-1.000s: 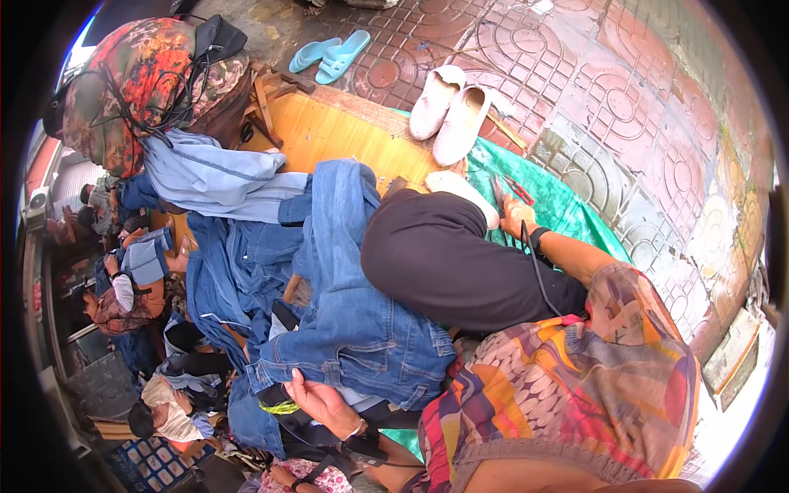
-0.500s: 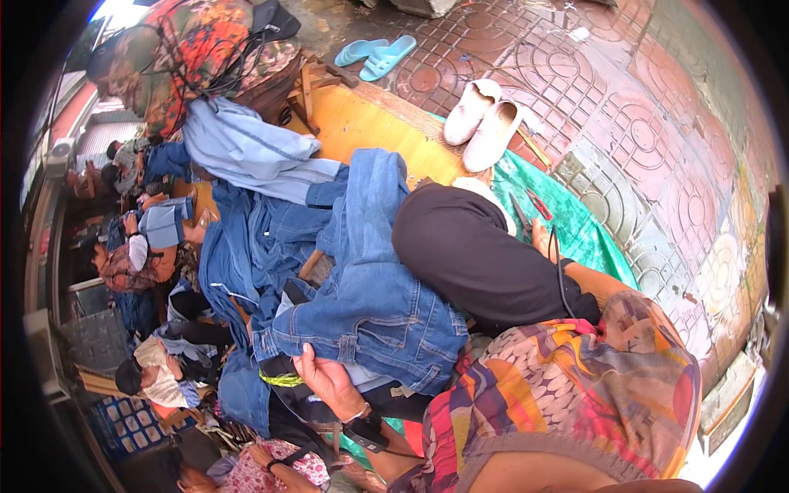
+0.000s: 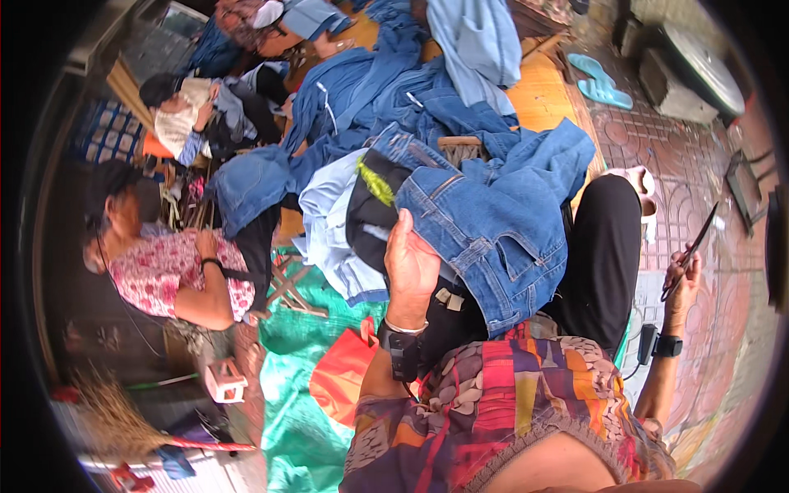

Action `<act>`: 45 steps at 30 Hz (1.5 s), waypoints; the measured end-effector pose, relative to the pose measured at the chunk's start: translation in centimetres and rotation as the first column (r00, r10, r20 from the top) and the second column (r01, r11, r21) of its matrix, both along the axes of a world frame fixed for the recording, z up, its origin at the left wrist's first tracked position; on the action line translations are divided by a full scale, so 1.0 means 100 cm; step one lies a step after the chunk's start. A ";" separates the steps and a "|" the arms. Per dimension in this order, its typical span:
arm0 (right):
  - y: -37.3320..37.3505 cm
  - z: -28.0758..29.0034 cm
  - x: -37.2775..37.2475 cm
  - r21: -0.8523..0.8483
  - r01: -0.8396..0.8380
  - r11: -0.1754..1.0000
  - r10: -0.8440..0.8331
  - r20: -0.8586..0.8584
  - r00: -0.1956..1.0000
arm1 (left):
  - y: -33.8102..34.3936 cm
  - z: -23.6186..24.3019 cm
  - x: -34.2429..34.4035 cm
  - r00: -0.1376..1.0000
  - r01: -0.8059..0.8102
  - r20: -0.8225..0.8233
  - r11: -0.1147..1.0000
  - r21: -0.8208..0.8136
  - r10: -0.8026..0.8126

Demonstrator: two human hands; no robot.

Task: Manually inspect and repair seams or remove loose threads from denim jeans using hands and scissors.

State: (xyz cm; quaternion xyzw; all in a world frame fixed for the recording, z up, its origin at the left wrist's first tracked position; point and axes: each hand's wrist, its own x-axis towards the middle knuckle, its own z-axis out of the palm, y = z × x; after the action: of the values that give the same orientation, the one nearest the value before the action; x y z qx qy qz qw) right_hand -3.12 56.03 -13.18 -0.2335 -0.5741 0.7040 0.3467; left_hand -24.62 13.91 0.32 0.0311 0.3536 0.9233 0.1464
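A pair of blue denim jeans (image 3: 518, 246) lies across my lap, with its waistband, belt loops and a pocket showing. My left hand (image 3: 411, 267) is at the waistband edge, thumb on top; the other fingers are partly hidden under the denim, and it appears closed on it. Out to the right, above the paved ground, my right hand (image 3: 684, 287) is closed around the dark handles of scissors (image 3: 700, 234), their blades pointing up and away. Beside the left hand is a black cloth (image 3: 370, 234) with a yellow-green patch, next to light blue denim (image 3: 333, 205).
More denim (image 3: 386, 90) is heaped on a yellow board (image 3: 538, 94) ahead. To the left sit people, one in a floral top (image 3: 177, 275). A green sheet (image 3: 288, 370) carries an orange bag (image 3: 341, 374). Blue slippers (image 3: 604, 86) and pale shoes (image 3: 641, 177) stand at the right.
The view has swung left. My right hand, earlier low by the green sheet beyond my knee, is now raised out to the right with the scissors. My left hand remains at the jeans' waistband.
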 end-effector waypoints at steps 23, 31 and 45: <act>-0.235 0.137 -0.199 0.254 -0.714 0.652 0.734 0.024 0.679 | -0.017 0.022 -0.051 0.997 0.068 0.021 0.996 0.055 -0.070; -0.228 0.128 -0.211 0.113 -0.779 0.616 0.787 -0.055 0.614 | -0.002 -0.011 0.044 0.944 -0.244 -0.294 0.917 -0.317 0.149; -0.215 0.150 -0.214 0.254 -0.760 0.598 0.792 -0.040 0.610 | -0.004 -0.013 0.039 0.909 -0.370 -0.318 0.875 -0.313 0.270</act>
State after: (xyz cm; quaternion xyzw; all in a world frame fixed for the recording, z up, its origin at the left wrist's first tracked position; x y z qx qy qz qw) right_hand -24.48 34.56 1.85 0.1313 -0.6620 0.7346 0.0699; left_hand -20.75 13.53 -1.01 0.0667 0.5358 0.8399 -0.0551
